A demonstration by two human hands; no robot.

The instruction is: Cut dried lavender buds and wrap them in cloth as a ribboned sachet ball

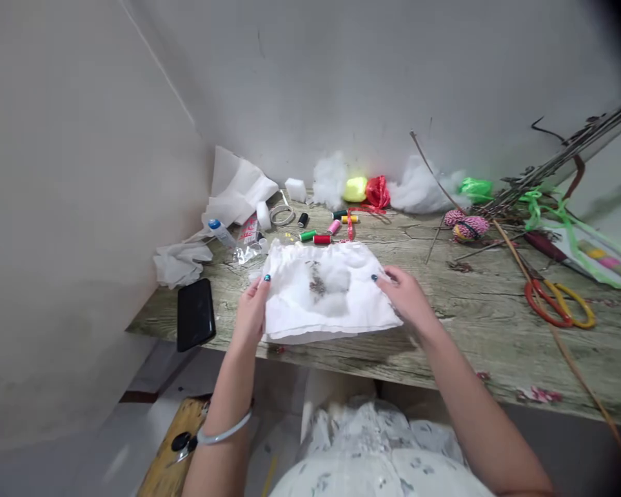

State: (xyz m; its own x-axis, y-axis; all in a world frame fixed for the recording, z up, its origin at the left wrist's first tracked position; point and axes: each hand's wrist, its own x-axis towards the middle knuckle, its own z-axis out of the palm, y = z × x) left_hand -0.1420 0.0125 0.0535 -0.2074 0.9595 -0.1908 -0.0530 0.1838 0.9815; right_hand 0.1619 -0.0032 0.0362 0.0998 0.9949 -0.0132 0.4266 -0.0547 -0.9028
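Observation:
A layered white cloth (284, 307) spans the space between my hands, above the front part of the table. My left hand (252, 304) pinches its left edge, thumb on top. On the opposite side my right hand (404, 293) grips the right edge the same way. White cotton stuffing (336, 304) lies on the middle of the cloth, with a patch of dark brown bits (317, 279) on it. Just behind the cloth are a red thread spool (321, 239) and a green thread spool (308, 235). The fingers beneath the cloth are partly hidden.
Left of the cloth lie a black phone (195, 314) and crumpled white paper (181, 262). Cotton clumps (330, 181) and bundles of yellow (355, 189) and red material sit along the wall. Scissors (559, 304) and thin dry stems (564, 159) occupy the right side.

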